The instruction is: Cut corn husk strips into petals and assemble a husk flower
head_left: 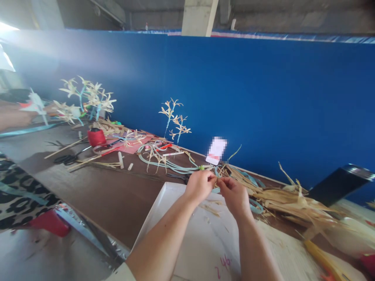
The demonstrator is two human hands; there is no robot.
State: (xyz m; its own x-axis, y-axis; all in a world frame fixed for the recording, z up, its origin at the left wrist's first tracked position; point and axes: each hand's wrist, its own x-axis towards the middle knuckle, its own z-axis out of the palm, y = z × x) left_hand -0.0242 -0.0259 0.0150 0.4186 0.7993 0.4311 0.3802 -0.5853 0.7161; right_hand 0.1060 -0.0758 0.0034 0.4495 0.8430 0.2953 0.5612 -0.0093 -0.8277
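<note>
Above the white tray (152,207), my left hand (202,185) and my right hand (234,195) meet, fingertips almost touching. Both are closed in a pinch on a thin pale blue strip (216,170), which shows between and above the fingers; most of it is hidden. A phone (216,151) stands just behind them. To the right of my right hand lies a heap of dry straw-coloured husks (290,199), with a loop of blue strip (256,207) by the wrist. Bits of husk (211,210) lie in the tray.
Pale blue cords (170,167), scissors (68,158) and a red tape roll (96,137) lie leftward on the brown table (129,203). Husk flowers on blue stems (175,121) stand against the blue partition (263,97). Another person's hand (17,115) is far left; a dark bottle (340,185) lies right.
</note>
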